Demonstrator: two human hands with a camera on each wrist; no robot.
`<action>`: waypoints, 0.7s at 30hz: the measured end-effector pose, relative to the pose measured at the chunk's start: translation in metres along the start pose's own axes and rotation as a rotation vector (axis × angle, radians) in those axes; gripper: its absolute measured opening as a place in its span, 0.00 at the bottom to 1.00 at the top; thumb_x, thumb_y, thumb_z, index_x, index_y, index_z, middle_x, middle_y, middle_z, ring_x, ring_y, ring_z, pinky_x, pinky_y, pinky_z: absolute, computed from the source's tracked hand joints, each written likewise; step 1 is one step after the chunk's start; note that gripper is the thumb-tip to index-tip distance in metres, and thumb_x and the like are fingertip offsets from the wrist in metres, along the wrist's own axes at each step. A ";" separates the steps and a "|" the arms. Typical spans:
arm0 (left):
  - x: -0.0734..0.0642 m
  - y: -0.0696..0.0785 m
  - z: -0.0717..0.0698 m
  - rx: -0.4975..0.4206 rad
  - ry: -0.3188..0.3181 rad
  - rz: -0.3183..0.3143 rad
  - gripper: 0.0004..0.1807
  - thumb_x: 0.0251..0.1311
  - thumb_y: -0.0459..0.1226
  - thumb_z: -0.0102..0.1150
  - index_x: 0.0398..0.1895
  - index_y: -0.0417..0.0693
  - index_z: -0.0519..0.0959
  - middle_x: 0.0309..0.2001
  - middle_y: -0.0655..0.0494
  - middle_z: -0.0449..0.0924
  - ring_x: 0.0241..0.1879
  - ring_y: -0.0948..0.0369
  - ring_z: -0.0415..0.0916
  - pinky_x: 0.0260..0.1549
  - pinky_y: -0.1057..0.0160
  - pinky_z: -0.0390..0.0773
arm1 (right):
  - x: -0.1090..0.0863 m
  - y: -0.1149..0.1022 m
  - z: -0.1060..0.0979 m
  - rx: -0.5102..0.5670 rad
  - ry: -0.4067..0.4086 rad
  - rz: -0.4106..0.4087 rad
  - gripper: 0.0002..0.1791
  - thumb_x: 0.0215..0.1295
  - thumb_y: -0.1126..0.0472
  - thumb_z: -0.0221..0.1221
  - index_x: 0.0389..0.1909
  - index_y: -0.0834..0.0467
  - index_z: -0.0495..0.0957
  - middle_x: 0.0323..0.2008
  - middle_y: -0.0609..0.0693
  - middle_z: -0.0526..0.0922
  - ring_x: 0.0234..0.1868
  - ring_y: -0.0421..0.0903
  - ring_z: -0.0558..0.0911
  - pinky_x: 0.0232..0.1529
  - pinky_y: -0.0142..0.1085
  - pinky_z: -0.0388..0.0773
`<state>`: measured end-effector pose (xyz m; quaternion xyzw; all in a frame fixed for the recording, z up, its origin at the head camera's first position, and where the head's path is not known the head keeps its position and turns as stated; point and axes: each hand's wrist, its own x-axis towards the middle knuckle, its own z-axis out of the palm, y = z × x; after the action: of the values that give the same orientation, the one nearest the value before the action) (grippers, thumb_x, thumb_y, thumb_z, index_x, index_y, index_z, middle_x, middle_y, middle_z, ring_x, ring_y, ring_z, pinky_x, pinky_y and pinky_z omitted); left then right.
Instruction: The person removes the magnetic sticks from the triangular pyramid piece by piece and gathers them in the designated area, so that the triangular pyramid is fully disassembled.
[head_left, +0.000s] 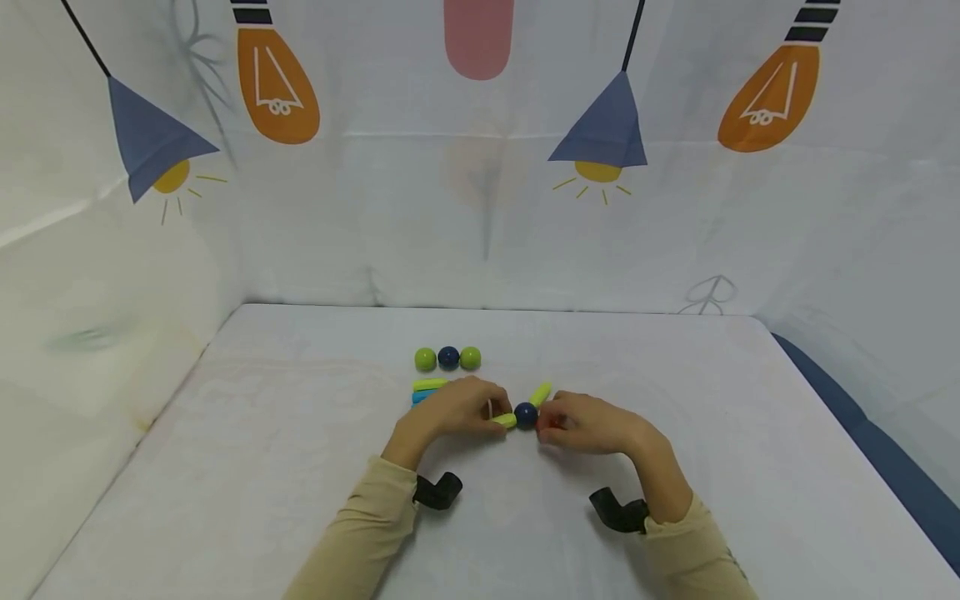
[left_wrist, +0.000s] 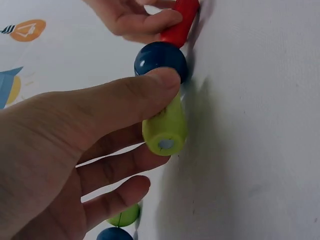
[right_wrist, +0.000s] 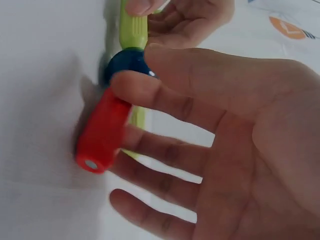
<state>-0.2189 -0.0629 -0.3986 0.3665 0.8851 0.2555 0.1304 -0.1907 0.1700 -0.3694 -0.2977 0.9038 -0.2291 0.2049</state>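
Observation:
My left hand (head_left: 459, 410) pinches a yellow-green magnetic building rod (left_wrist: 166, 125) between thumb and fingers; the rod's end shows a grey disc. Its far end meets a dark blue ball (head_left: 527, 415). On the ball's other side is a red rod (right_wrist: 102, 132), with the fingers of my right hand (head_left: 592, 423) curled about it. In the head view that hand mostly hides the red rod. A second yellow-green rod (head_left: 541, 393) reaches from the ball toward the back right; in the right wrist view it shows partly behind the red rod.
Behind the left hand, a green ball (head_left: 425, 359), a blue ball (head_left: 448, 358) and another green ball (head_left: 470, 358) stand in a row. Nearer lie a yellow-green rod (head_left: 429, 384) and a blue rod (head_left: 423, 396), partly covered by the left hand. A white sheet hangs behind the white table (head_left: 300, 467).

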 end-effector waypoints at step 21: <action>0.002 0.015 0.003 0.016 -0.067 0.010 0.10 0.57 0.40 0.64 0.41 0.50 0.83 0.35 0.63 0.84 0.29 0.72 0.74 0.32 0.74 0.73 | 0.015 0.005 0.011 0.037 0.144 -0.035 0.10 0.61 0.55 0.62 0.34 0.53 0.70 0.32 0.43 0.78 0.33 0.38 0.77 0.31 0.31 0.72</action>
<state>-0.2099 -0.0514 -0.3925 0.3802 0.8805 0.2365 0.1557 -0.1982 0.1615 -0.3847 -0.2922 0.9065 -0.2702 0.1408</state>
